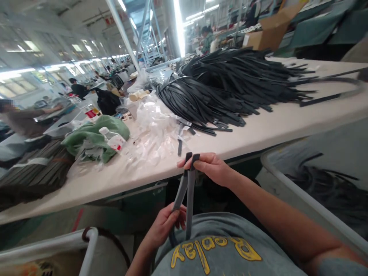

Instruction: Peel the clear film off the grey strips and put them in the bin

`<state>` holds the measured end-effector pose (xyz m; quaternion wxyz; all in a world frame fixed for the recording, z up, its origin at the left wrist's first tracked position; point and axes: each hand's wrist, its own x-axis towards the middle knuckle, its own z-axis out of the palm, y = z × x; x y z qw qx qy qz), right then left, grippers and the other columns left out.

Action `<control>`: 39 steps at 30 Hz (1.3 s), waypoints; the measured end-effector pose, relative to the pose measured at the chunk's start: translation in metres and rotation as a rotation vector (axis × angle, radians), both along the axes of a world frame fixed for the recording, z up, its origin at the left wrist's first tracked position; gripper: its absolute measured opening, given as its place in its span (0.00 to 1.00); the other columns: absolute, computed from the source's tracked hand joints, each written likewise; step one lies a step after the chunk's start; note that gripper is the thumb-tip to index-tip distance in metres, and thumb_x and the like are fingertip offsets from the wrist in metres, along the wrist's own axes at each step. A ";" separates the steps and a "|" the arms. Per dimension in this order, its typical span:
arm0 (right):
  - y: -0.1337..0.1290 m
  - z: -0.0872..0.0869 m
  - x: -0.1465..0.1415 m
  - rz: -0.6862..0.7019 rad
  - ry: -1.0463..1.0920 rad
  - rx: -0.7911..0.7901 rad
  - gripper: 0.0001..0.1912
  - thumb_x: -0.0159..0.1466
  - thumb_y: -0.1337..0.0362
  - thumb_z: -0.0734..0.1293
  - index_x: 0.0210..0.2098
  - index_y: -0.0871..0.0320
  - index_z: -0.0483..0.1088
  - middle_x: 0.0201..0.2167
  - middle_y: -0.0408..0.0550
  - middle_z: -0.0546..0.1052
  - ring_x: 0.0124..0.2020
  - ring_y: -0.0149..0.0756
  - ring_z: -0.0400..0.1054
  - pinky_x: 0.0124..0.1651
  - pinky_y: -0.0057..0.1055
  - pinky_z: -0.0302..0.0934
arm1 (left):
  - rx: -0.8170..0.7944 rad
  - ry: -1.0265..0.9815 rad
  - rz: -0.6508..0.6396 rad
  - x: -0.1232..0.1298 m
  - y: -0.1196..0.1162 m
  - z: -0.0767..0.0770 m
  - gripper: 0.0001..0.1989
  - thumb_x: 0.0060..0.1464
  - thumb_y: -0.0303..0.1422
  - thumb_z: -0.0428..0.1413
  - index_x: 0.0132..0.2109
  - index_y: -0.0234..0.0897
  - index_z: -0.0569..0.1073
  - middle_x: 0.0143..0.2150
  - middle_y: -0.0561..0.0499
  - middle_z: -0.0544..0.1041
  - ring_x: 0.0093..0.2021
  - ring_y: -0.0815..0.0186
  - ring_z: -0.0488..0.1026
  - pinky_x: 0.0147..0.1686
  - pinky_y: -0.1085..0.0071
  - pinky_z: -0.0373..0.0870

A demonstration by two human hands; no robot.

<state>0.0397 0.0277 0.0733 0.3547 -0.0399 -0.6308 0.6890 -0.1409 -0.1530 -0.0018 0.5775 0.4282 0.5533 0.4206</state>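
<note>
Two ends of a dark grey strap [190, 191] stand side by side in front of the person's body. Near their black tips, my right hand [211, 165] pinches them between thumb and fingers, just off the table's front edge. Lower down, my left hand [166, 223] is closed around the left length, its fingers partly behind the strap. The strap's lower part drops toward the shirt and is partly hidden. On the table [258, 126] beyond lies a large pile of black straps [230, 84], with a short loose strip [179, 143] near the edge.
Clear plastic bags [155, 119], a plastic bottle [112, 138] and a green cloth [94, 134] lie left of the pile. Bundled brown strips [37, 168] are at far left. A white-rimmed bin [304, 195] holds dark strips at right; another bin's rim [48, 241] is lower left.
</note>
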 end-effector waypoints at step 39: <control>-0.033 -0.069 0.159 -0.827 -0.203 -0.069 0.10 0.69 0.60 0.63 0.40 0.49 0.77 0.45 0.42 0.79 0.46 0.38 0.73 0.68 0.46 0.48 | 0.112 -0.072 -0.517 0.166 0.147 0.011 0.22 0.61 0.46 0.49 0.44 0.34 0.79 0.37 0.45 0.79 0.37 0.60 0.73 0.40 0.68 0.68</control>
